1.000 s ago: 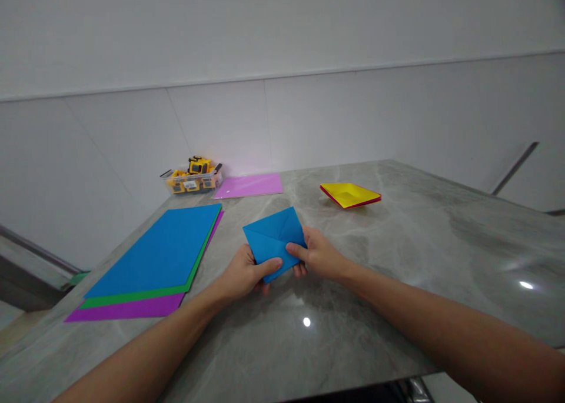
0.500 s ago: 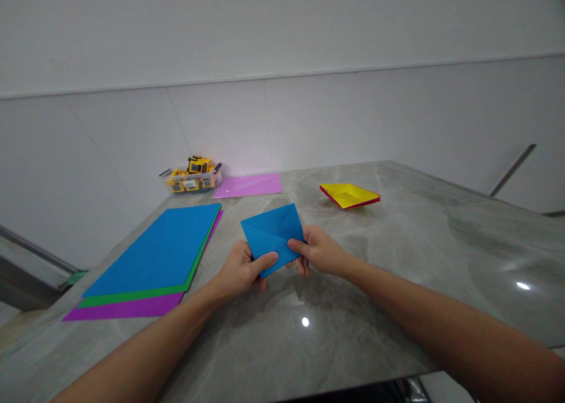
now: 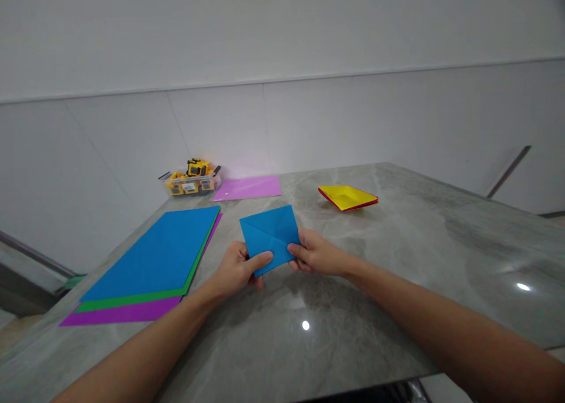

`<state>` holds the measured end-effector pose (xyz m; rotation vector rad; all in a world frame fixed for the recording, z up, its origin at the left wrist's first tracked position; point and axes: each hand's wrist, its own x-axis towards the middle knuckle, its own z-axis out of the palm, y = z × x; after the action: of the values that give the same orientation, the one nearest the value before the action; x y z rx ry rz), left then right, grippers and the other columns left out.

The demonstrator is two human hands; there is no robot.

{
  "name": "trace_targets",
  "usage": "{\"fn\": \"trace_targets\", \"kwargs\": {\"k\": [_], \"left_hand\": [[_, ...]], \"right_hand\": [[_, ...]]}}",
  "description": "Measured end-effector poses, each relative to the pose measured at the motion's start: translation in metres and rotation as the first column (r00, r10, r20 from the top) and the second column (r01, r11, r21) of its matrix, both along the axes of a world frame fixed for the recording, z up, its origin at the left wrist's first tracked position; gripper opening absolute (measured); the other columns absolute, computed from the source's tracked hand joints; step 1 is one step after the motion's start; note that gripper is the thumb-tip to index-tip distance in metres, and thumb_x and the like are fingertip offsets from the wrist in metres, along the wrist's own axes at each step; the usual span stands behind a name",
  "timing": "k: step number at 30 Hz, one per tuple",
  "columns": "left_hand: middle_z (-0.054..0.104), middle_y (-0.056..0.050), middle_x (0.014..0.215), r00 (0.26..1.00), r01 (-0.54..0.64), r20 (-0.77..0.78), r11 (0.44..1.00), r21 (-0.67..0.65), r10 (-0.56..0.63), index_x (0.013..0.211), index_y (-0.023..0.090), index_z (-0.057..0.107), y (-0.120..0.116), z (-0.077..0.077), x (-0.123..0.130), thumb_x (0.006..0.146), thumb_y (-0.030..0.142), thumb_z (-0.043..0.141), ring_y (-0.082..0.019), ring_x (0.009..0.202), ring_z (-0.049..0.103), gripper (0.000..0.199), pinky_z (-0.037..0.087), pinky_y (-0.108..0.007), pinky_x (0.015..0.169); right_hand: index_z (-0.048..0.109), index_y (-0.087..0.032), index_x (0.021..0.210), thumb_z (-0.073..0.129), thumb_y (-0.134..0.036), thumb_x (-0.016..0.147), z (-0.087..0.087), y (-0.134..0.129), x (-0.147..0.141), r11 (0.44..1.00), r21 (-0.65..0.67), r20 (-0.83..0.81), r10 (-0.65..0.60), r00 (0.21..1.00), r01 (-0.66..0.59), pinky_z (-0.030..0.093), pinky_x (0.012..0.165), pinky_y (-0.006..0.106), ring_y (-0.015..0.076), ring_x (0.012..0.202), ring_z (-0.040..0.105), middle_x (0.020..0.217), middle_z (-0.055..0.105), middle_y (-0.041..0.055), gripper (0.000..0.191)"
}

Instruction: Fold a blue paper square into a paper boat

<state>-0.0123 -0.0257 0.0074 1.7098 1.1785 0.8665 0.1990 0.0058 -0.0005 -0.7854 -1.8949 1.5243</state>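
A folded square of blue paper point(image 3: 270, 229) is held up above the table, its faces marked by diagonal creases that meet near the middle. My left hand point(image 3: 238, 266) grips its lower left edge, thumb on top and fingers behind. On the right edge, my right hand point(image 3: 314, 252) pinches the paper between thumb and fingers. The fingers behind the sheet are partly hidden.
Blue, green and purple sheets point(image 3: 154, 253) lie stacked at left. Behind them stands a clear plastic box point(image 3: 189, 186) of yellow toy vehicles, beside a pink sheet point(image 3: 249, 187). A folded yellow and red paper piece point(image 3: 348, 197) rests on the grey table point(image 3: 397, 250).
The right thumb has slid from the paper's middle part towards its right edge. The fingers beneath have drawn to the right edge too. The left hand keeps its hold.
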Motion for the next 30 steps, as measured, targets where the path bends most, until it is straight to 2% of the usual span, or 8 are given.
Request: {"fn": "trace_targets", "kwargs": {"k": [3, 8, 12, 14, 16, 18, 24, 30], "left_hand": [[0.064, -0.008, 0.046, 1.000, 0.018, 0.023, 1.000, 0.025, -0.018, 0.049, 0.013, 0.062, 0.001, -0.001, 0.000, 0.079, 0.046, 0.063, -0.013, 0.041, 0.053, 0.045, 0.037, -0.022, 0.044], [0.072, -0.008, 0.064, 0.984, -0.076, 0.162, 0.997, 0.008, 0.074, 0.065, 0.011, 0.071, 0.005, -0.005, 0.006, 0.072, 0.040, 0.072, -0.017, 0.056, 0.063, 0.030, 0.048, -0.025, 0.054], [0.075, -0.009, 0.082, 0.881, -0.187, 0.395, 0.959, -0.213, 0.260, 0.080, 0.011, 0.073, 0.006, -0.009, 0.018, 0.063, 0.032, 0.081, -0.022, 0.071, 0.068, 0.028, 0.057, -0.033, 0.065], [0.076, -0.011, 0.087, 0.824, -0.248, 0.432, 0.919, -0.307, 0.367, 0.085, 0.011, 0.073, 0.006, -0.010, 0.022, 0.058, 0.026, 0.084, -0.024, 0.075, 0.070, 0.033, 0.057, -0.035, 0.070], [0.076, -0.011, 0.086, 0.791, -0.307, 0.430, 0.890, -0.338, 0.436, 0.085, 0.010, 0.073, 0.007, -0.011, 0.023, 0.054, 0.023, 0.086, -0.024, 0.074, 0.070, 0.035, 0.057, -0.034, 0.072], [0.076, -0.011, 0.085, 0.773, -0.330, 0.435, 0.879, -0.345, 0.461, 0.085, 0.010, 0.073, 0.008, -0.010, 0.021, 0.053, 0.022, 0.086, -0.024, 0.074, 0.070, 0.036, 0.056, -0.034, 0.072], [0.076, -0.010, 0.083, 0.713, -0.325, 0.485, 0.852, -0.410, 0.506, 0.084, 0.010, 0.072, 0.007, -0.005, 0.023, 0.051, 0.018, 0.086, -0.023, 0.072, 0.070, 0.037, 0.056, -0.033, 0.073], [0.076, -0.011, 0.083, 0.672, -0.329, 0.513, 0.836, -0.439, 0.534, 0.083, 0.010, 0.071, 0.011, -0.006, 0.025, 0.050, 0.017, 0.085, -0.023, 0.071, 0.069, 0.037, 0.056, -0.034, 0.070]], "right_hand": [[0.043, -0.020, 0.083, 0.050, -0.025, 0.090, 0.003, 0.001, 0.002, 0.999, 0.029, 0.035, -0.025, 0.999, 0.024, 0.032, 0.041, 0.019, 0.0081, 0.042, 0.041, 0.053, 0.049, -0.0069, 0.011], [0.045, -0.019, 0.066, 0.043, -0.017, 0.091, -0.002, 0.004, -0.003, 0.978, 0.154, 0.112, -0.160, 0.981, 0.142, 0.032, 0.045, 0.022, 0.0094, 0.043, 0.042, 0.050, 0.049, -0.0038, 0.026], [0.045, -0.020, 0.068, 0.043, -0.016, 0.091, -0.011, 0.000, -0.016, 0.931, 0.207, 0.145, -0.333, 0.932, 0.300, 0.035, 0.048, 0.024, 0.0118, 0.047, 0.047, 0.053, 0.050, -0.0021, 0.024], [0.045, -0.020, 0.068, 0.046, -0.014, 0.089, -0.013, -0.004, -0.024, 0.893, 0.292, 0.185, -0.404, 0.896, 0.342, 0.036, 0.051, 0.025, 0.0129, 0.052, 0.050, 0.058, 0.053, -0.0004, 0.022], [0.046, -0.019, 0.069, 0.049, -0.011, 0.087, -0.013, -0.008, -0.030, 0.855, 0.386, 0.216, -0.448, 0.867, 0.346, 0.036, 0.055, 0.026, 0.0143, 0.059, 0.052, 0.066, 0.058, 0.0023, 0.020], [0.048, -0.018, 0.071, 0.049, -0.011, 0.087, -0.010, -0.011, -0.034, 0.844, 0.425, 0.223, -0.448, 0.866, 0.328, 0.037, 0.057, 0.026, 0.0151, 0.064, 0.054, 0.072, 0.061, 0.0038, 0.017], [0.053, -0.018, 0.079, 0.046, -0.013, 0.089, -0.004, -0.014, -0.032, 0.859, 0.435, 0.193, -0.381, 0.904, 0.270, 0.040, 0.060, 0.026, 0.0149, 0.066, 0.055, 0.075, 0.063, 0.0032, 0.013], [0.052, -0.017, 0.076, 0.046, -0.013, 0.089, -0.007, -0.013, -0.028, 0.876, 0.421, 0.285, -0.375, 0.882, 0.236, 0.040, 0.060, 0.028, 0.0158, 0.062, 0.054, 0.072, 0.062, 0.0040, 0.015]]}}
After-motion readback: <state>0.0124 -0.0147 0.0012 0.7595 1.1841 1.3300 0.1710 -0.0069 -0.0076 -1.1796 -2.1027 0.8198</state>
